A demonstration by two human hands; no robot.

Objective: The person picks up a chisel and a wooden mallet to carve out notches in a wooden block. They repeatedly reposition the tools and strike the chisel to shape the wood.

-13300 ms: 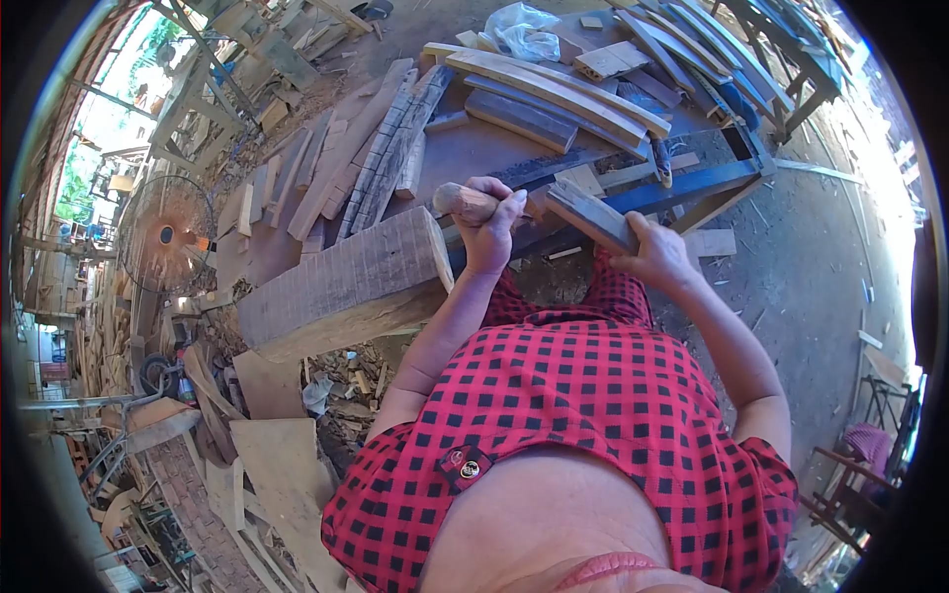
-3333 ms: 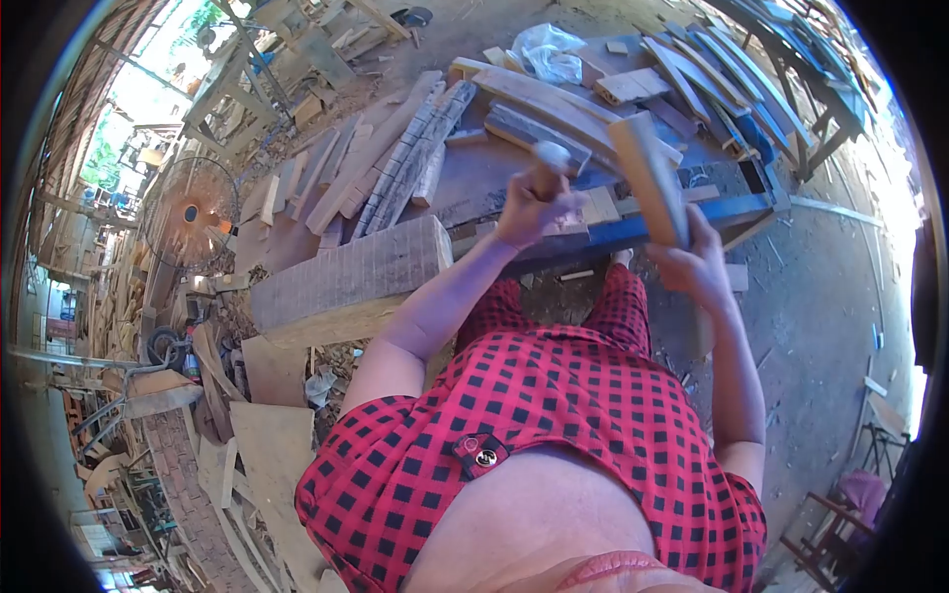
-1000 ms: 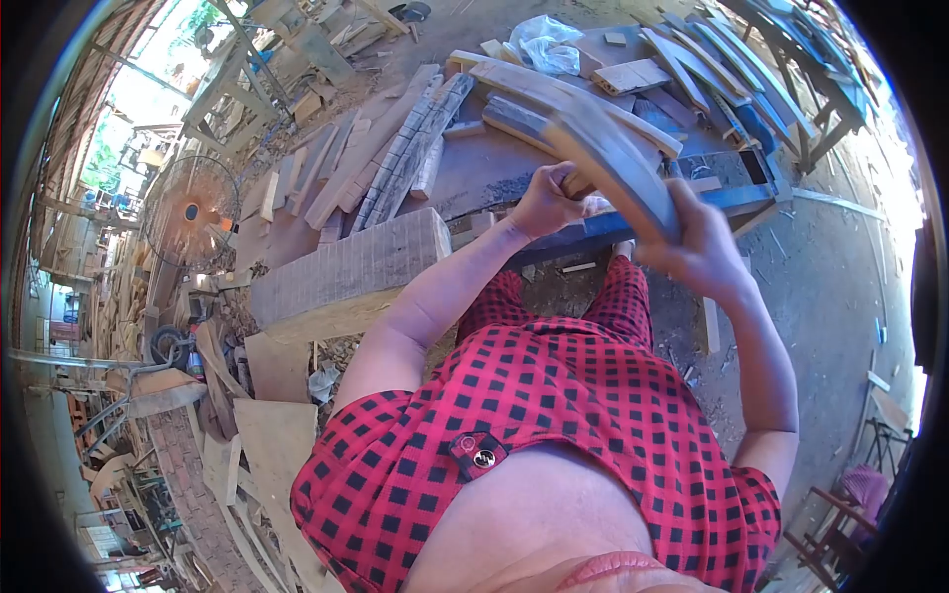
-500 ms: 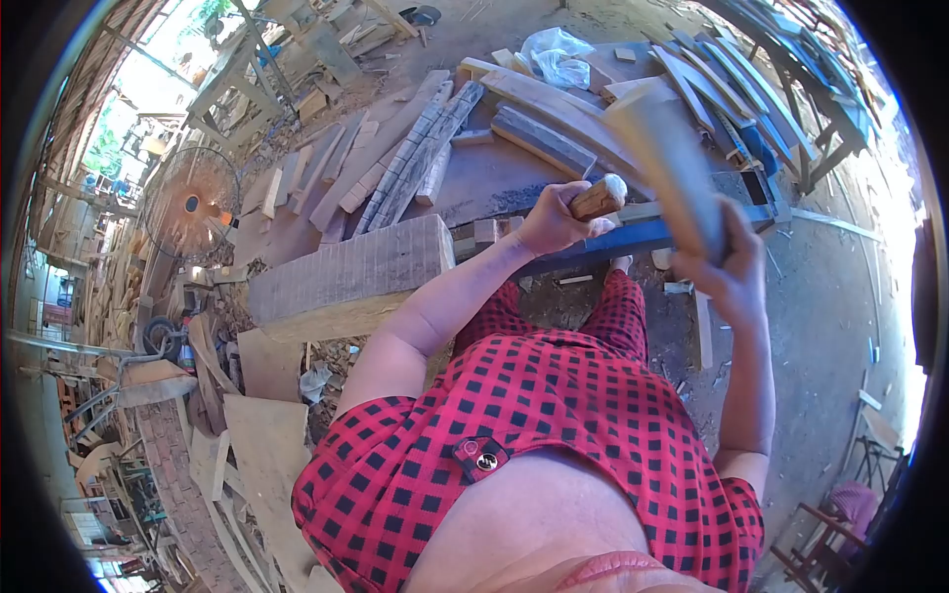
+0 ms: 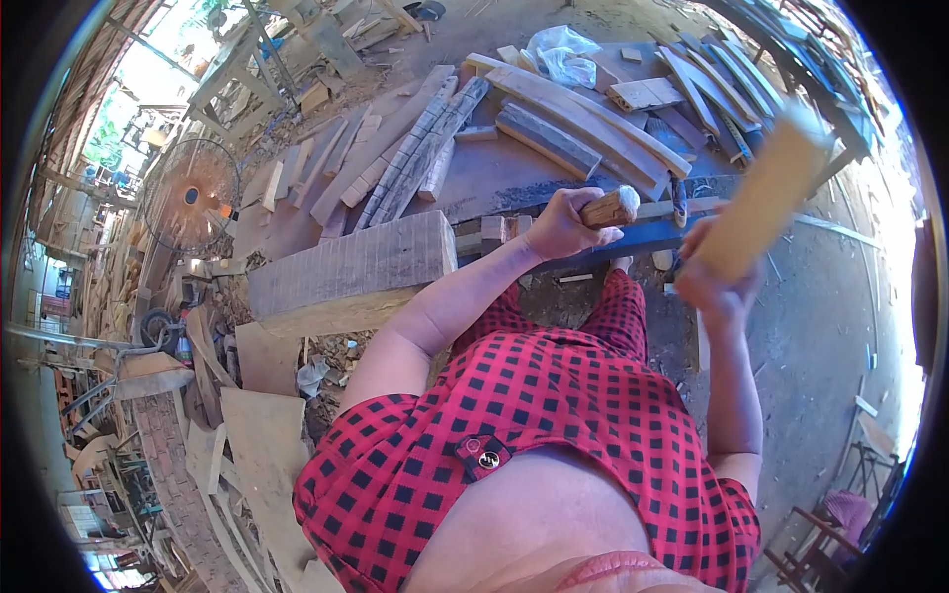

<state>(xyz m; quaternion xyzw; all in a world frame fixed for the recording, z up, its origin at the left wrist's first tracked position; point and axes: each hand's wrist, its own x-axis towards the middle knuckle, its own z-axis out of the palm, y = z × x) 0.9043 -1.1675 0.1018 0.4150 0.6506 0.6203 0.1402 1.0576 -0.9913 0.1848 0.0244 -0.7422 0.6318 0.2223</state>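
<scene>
One handle [image 5: 611, 208] is clenched in the left hand [image 5: 567, 223], the right hand [image 5: 716, 277] gripping a block [image 5: 766, 198] now swung clear, seemingly between strikes.

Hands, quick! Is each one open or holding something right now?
Left hand: closed, holding a rounded wooden handle.
Right hand: closed, holding a blurred wooden block.

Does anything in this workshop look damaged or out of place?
Yes. The round brown wooden handle in the left hand has a pale, fuzzy end that looks battered. A crumpled translucent plastic bag lies near the long brown wooden boards, odd amid timber.
</scene>
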